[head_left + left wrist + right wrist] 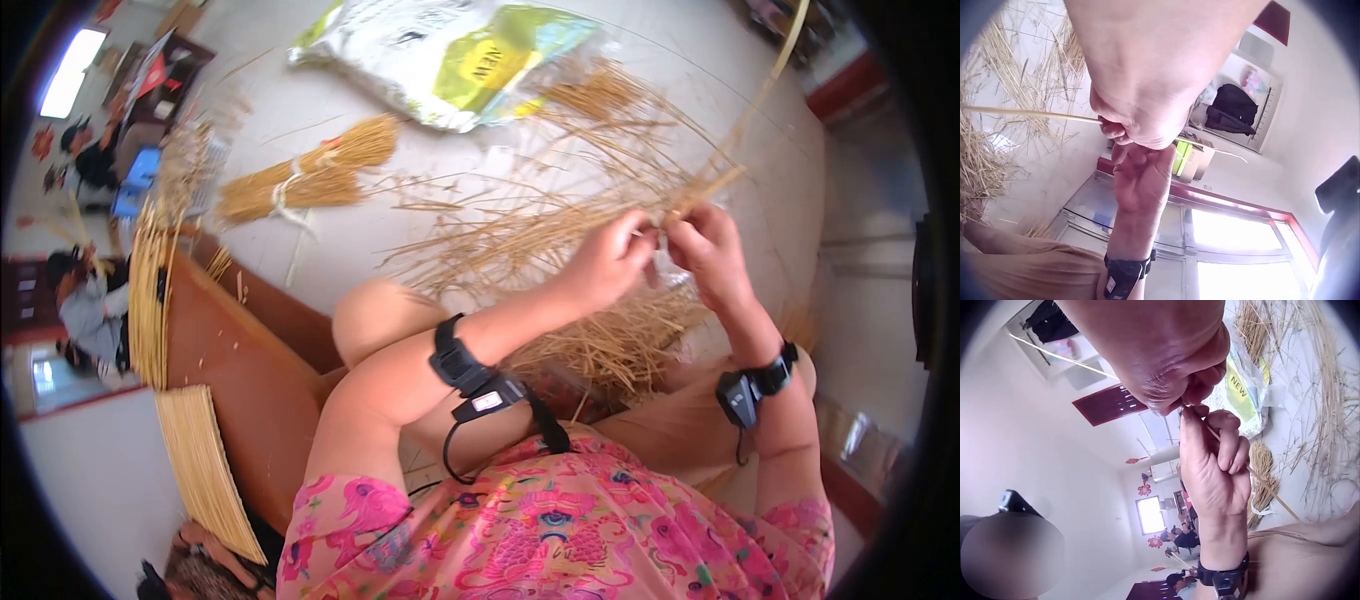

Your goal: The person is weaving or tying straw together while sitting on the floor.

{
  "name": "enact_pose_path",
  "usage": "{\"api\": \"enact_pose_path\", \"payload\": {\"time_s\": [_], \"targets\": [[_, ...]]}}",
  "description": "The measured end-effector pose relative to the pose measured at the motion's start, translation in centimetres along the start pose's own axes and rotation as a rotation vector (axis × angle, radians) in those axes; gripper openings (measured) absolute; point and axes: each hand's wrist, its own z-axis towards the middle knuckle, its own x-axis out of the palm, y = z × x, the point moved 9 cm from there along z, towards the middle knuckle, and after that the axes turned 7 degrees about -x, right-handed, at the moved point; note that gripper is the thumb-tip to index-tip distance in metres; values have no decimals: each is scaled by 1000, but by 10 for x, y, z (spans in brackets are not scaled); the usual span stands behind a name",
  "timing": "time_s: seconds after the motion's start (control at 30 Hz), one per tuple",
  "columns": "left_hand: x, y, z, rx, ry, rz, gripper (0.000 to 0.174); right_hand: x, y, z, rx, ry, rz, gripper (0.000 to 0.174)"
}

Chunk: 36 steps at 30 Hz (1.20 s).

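Both hands meet in front of the lap, fingertips close together on a long, thin straw stalk (1035, 114). My left hand (608, 262) pinches it between thumb and curled fingers; in the right wrist view a length of the stalk (1277, 499) slants down from that hand. Right beside it, my right hand (715, 250) pinches the stalk too, and a pale length extends past this hand in the right wrist view. The exact pinch point is hidden behind the fingers. Loose straw stalks (520, 230) lie on the floor beyond and below the hands.
A tied straw bundle (335, 170) lies on the pale floor near a white and yellow plastic bag (390, 65). At the left stands a brown wooden piece of furniture (250, 330), with straw along its edge and a flat straw panel (208, 460). Other people sit farther left.
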Motion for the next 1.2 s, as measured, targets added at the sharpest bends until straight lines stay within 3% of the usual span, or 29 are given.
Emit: {"api": "enact_pose_path", "payload": {"time_s": [0.13, 0.27, 0.37, 0.57, 0.7, 0.8, 0.93, 0.97, 1.1, 1.2], "targets": [[0, -5, 0, 88, -11, 157, 15, 6, -5, -1, 2, 16, -59, 16], [5, -5, -6, -8, -5, -29, 21, 18, 5, -2, -20, 110, 252, 11], [6, -7, -7, -34, -18, -161, 22, 23, -7, -5, 67, 92, 461, 7], [-13, 7, 5, -87, -95, -489, 22, 15, -3, -9, -131, 2, 225, 5], [-24, 1, 9, -87, -86, -544, 23, 16, -4, -11, -21, 105, 169, 5], [-25, 2, 7, -67, -105, -507, 22, 0, 1, -6, -6, 76, -36, 6], [-36, -2, 6, -15, -154, -475, 22, -31, -2, 0, -195, 85, -966, 7], [-38, -4, 6, -9, -165, -474, 22, -39, -17, 1, -57, 148, -1157, 11], [-39, -6, 6, 3, -159, -445, 22, -19, -65, -26, 96, 720, -1395, 20], [-31, -7, 4, -12, -121, -403, 22, 3, -38, -28, -110, 628, -1091, 23]]}}
